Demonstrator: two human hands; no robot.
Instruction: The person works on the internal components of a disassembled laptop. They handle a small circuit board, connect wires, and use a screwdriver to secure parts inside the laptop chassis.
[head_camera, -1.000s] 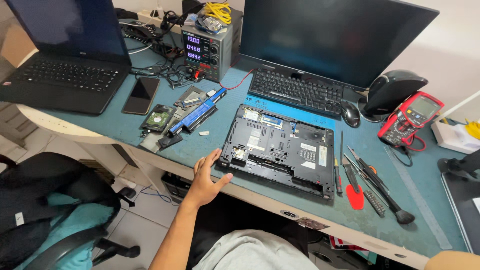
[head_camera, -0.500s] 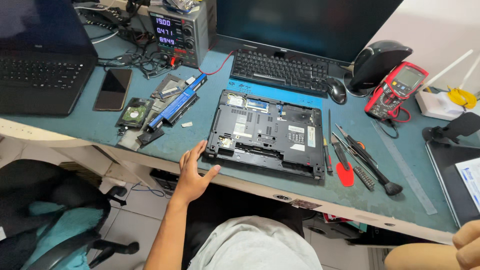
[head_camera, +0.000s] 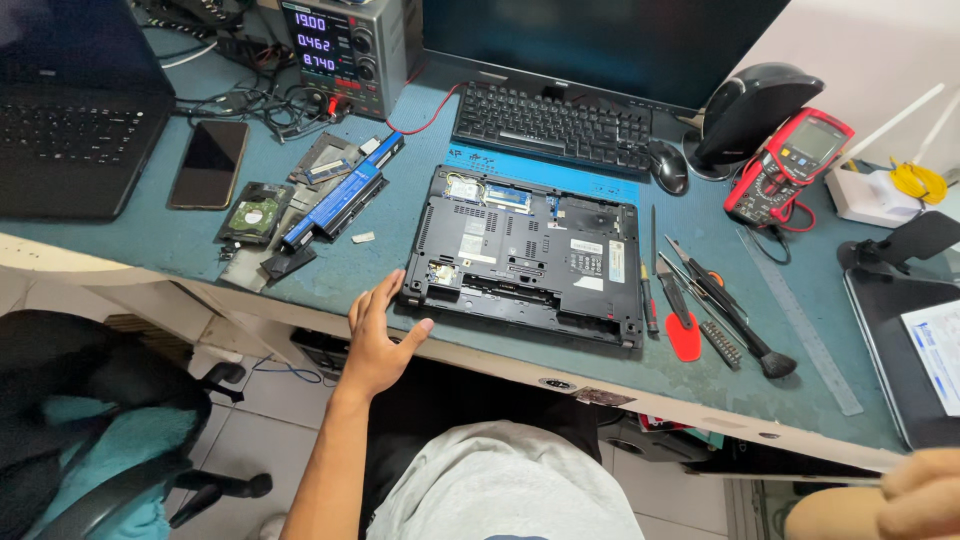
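An upturned black laptop base (head_camera: 525, 255) with its cover off lies on the blue-green bench (head_camera: 330, 270). My left hand (head_camera: 375, 340) rests open on the bench's front edge, fingers spread. Its fingertips are right by the base's near left corner. My right hand (head_camera: 925, 492) sits at the bottom right, partly cut off by the frame. It appears closed on the end of a thin dark flat panel (head_camera: 790, 470) held below the bench edge.
Right of the base lie a screwdriver (head_camera: 648, 290), a red pry tool (head_camera: 684, 338), a brush (head_camera: 740, 330) and a ruler (head_camera: 800, 320). A battery (head_camera: 330, 205), hard drive (head_camera: 255, 212), phone (head_camera: 208, 163) and open laptop (head_camera: 70, 130) sit left. A keyboard (head_camera: 550, 125), power supply (head_camera: 345, 45) and multimeter (head_camera: 790, 165) stand behind.
The view has shifted down and closer. My left hand stays at the base's near left corner. My right hand has come into view at the bottom right with the thin panel.
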